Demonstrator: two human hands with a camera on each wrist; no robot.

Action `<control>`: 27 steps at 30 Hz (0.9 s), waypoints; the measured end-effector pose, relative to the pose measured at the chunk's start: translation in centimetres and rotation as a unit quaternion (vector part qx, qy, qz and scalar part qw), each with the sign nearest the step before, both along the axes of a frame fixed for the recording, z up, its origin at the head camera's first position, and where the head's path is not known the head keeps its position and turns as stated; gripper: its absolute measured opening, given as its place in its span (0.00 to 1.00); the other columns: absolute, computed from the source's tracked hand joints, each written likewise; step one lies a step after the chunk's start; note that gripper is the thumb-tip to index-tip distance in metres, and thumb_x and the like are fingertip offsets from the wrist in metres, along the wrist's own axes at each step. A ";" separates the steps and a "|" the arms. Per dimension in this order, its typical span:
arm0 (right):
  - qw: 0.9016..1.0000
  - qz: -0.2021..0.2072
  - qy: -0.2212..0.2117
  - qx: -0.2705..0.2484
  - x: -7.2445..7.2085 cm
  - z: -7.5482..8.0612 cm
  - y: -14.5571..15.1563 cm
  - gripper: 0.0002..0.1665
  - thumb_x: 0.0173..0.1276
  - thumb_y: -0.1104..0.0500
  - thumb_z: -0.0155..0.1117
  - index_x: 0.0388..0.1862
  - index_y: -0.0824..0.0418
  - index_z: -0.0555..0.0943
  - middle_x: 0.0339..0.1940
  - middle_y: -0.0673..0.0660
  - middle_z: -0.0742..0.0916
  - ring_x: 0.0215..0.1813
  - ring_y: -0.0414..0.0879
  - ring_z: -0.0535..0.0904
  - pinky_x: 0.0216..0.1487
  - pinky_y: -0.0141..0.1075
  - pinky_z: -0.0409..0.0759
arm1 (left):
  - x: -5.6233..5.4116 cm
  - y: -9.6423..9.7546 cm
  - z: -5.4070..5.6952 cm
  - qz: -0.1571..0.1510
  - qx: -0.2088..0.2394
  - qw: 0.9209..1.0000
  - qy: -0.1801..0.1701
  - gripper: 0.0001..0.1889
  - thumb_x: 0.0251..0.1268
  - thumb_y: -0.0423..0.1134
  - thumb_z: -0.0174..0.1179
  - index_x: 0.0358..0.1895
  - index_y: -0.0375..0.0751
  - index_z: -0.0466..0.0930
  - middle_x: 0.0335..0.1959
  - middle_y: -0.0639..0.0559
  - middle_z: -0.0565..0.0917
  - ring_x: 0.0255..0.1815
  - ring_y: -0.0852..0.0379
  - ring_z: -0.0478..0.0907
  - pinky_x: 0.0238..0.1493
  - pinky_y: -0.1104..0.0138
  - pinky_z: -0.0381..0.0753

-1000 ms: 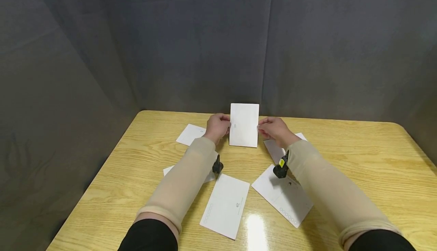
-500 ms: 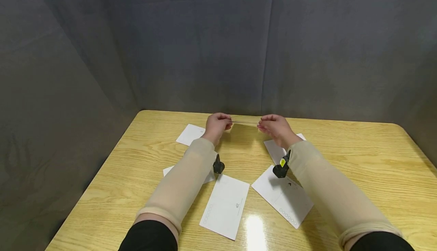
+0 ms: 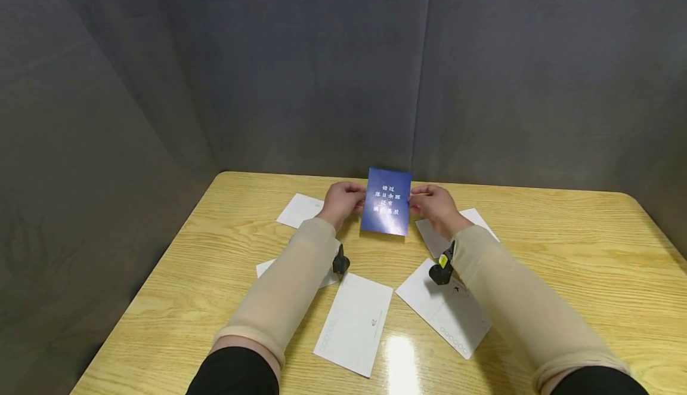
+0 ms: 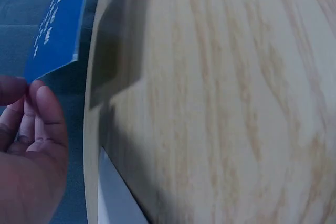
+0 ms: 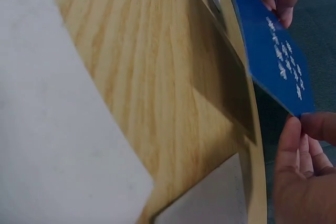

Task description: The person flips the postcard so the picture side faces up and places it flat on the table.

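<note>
A blue postcard point(image 3: 387, 207) with white writing is held up above the far part of the table, its printed face toward the head camera. My left hand point(image 3: 342, 203) pinches its left edge between thumb and fingers. On the opposite edge, my right hand point(image 3: 433, 205) pinches it the same way. In the left wrist view the postcard point(image 4: 62, 30) tilts over the table and casts a shadow there. The right wrist view shows the thumb and fingertips of the right hand point(image 5: 307, 161) at the edge of the postcard point(image 5: 275, 51).
On the wooden table point(image 3: 563, 252) several white cards lie face down: a near card point(image 3: 354, 323), a right card point(image 3: 442, 311), one point(image 3: 429, 237) under the right hand, another point(image 3: 299, 210) at the back left. The left forearm partly covers a further card point(image 3: 265, 267). A grey curtain point(image 3: 322, 73) hangs behind.
The held postcard has turned over between my hands, from its white side through edge-on to its blue side. Both hands stay nearly in place; the cards on the table have not moved.
</note>
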State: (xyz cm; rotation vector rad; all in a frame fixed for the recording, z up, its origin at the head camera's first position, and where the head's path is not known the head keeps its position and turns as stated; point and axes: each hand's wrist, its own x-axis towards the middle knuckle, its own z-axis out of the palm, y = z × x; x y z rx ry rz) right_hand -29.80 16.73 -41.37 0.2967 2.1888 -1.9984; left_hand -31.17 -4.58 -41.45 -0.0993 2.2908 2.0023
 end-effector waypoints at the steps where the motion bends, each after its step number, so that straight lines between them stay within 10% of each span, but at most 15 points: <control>1: 1.000 -0.001 0.001 -0.004 0.0 -0.1 0.0 0.16 0.74 0.72 0.58 0.59 0.73 0.73 0.45 0.59 0.80 0.35 0.39 0.79 0.41 0.27 0.83 | 0.0 0.0 -0.1 -0.002 -0.008 1.000 -0.003 0.09 0.72 0.24 0.59 0.50 0.25 0.83 0.37 0.45 0.83 0.30 0.60 0.78 0.43 0.61 0.85; 27: 0.975 0.018 -0.003 0.223 0.6 -0.6 -1.8 0.16 0.72 0.67 0.63 0.56 0.71 0.80 0.46 0.64 0.85 0.34 0.42 0.80 0.35 0.27 0.79 | 0.2 0.1 -1.0 0.003 -0.160 0.987 -0.011 0.06 0.69 0.28 0.63 0.45 0.28 0.84 0.38 0.42 0.85 0.27 0.59 0.79 0.30 0.70 0.83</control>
